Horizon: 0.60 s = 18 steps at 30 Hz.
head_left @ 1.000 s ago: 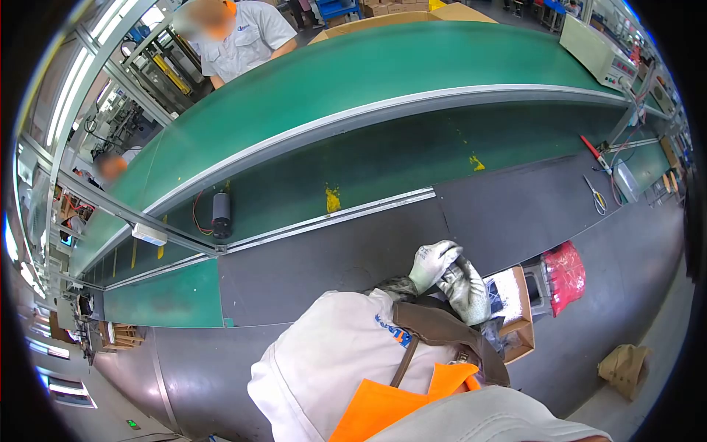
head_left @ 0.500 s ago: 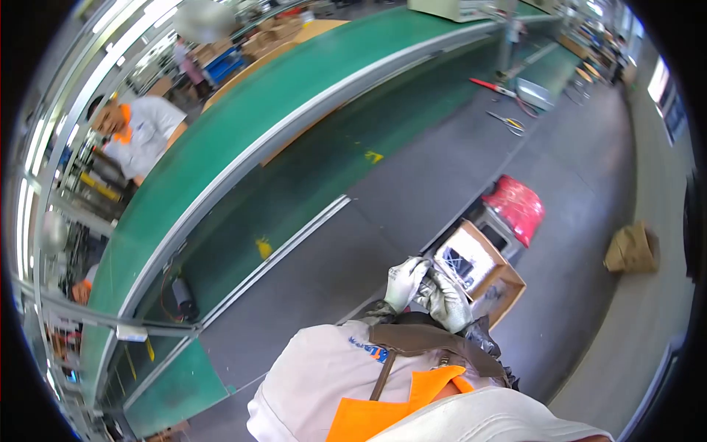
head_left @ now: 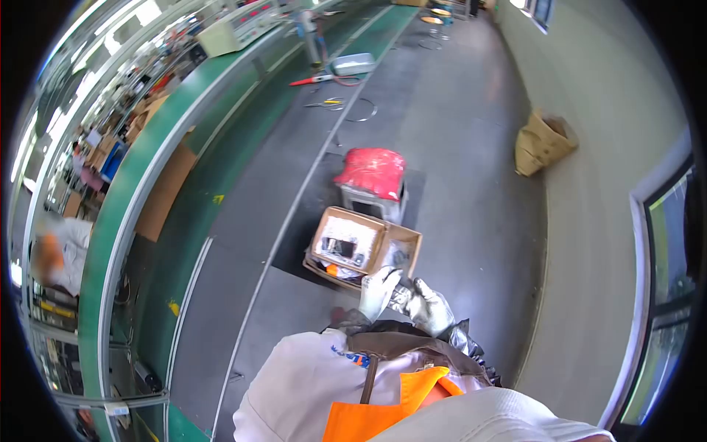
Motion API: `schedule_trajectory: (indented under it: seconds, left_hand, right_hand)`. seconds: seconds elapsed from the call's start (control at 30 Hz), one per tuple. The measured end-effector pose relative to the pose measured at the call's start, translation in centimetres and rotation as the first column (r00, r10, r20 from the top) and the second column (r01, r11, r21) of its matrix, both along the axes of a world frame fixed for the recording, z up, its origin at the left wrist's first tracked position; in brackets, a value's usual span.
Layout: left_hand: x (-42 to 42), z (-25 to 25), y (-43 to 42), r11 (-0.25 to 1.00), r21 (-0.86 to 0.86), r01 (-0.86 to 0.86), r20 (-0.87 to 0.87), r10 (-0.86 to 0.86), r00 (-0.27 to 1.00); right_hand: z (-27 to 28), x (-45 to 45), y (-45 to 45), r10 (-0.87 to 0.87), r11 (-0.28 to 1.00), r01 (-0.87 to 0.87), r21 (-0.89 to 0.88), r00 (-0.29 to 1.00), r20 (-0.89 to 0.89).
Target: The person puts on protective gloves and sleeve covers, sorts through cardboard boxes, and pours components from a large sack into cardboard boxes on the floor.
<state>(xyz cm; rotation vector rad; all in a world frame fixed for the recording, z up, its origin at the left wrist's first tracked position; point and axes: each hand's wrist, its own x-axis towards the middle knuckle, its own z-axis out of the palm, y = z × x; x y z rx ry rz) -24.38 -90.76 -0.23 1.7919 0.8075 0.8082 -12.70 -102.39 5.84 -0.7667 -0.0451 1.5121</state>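
My left hand, in a white glove, is closed in front of my chest, its fingers meeting those of my right hand. My right hand, in a grey-stained white glove, has its fingers curled in toward the left, thumb raised. A small greyish patch lies between the hands; whether it is a held item or glove fingers is unclear. Just beyond them stands an open cardboard box with a white-lined part holding small dark pieces, and a second part alongside. Behind it a red plastic-wrapped bundle rests on a grey stool.
At left runs a green conveyor with a metal rail, and a person in a light shirt is beyond it. Farther ahead are a red-handled tool, a clear tray and pliers. A brown sack stands by the right wall.
My view has swung to the right, so the box and red bundle now appear further left. My hands stay close together, with the right thumb now more visible.
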Motion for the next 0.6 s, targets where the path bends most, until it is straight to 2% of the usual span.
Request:
schedule_trajectory:
  seconds: [0.03, 0.07, 0.17, 0.2, 0.3, 0.33, 0.43, 0.47, 0.57, 0.6]
  left_hand:
    - [1.7, 0.3, -1.4, 0.994, 0.088, 0.070, -0.020, -0.068, 0.997]
    - [3.4, 0.5, -2.8, 0.993, 0.072, 0.092, -0.023, -0.090, 0.996]
    - [8.9, 4.1, -4.3, 0.873, -0.192, 0.447, -0.093, -0.470, 0.878]
    - [10.1, 4.4, -4.7, 0.867, -0.187, 0.462, -0.096, -0.484, 0.870]
    - [14.1, 4.9, -4.7, 0.789, 0.103, 0.605, -0.244, -0.570, 0.785]
    - [15.5, 4.5, -4.4, 0.781, 0.108, 0.615, -0.247, -0.578, 0.778]
    - [18.9, 2.0, -3.4, 0.588, 0.473, 0.657, -0.246, -0.628, 0.739]
    - [20.0, 1.8, -3.0, 0.586, 0.473, 0.658, -0.242, -0.632, 0.736]
    - [23.6, 0.9, -1.1, 0.740, 0.304, 0.600, -0.154, -0.584, 0.797]
    - [25.2, 0.9, -0.2, 0.750, 0.303, 0.588, -0.143, -0.575, 0.806]
  right_hand:
    - [1.1, 1.1, -1.5, -0.089, 0.996, 0.089, -0.002, 0.994, -0.056]
    - [0.3, 2.6, -3.2, -0.111, 0.994, 0.110, -0.018, 0.992, -0.059]
    - [-4.5, 8.0, -6.6, -0.083, 0.995, 0.083, 0.049, 0.996, 0.014]
    - [-4.9, 9.0, -7.5, -0.100, 0.994, 0.099, 0.055, 0.995, 0.013]
    - [-5.9, 12.2, -8.9, -0.141, 0.975, 0.110, 0.193, 0.977, 0.157]
    - [-6.5, 13.4, -9.0, -0.154, 0.972, 0.122, 0.199, 0.976, 0.157]
    - [-8.4, 16.6, -8.5, -0.100, 0.994, 0.068, 0.084, 0.876, 0.471]
    - [-8.6, 17.8, -7.9, -0.103, 0.994, 0.073, 0.082, 0.875, 0.474]
    - [-9.2, 21.6, -5.7, -0.112, 0.994, 0.111, 0.018, 0.994, 0.015]
    - [-8.4, 23.3, -4.6, -0.099, 0.995, 0.098, 0.011, 0.995, 0.024]
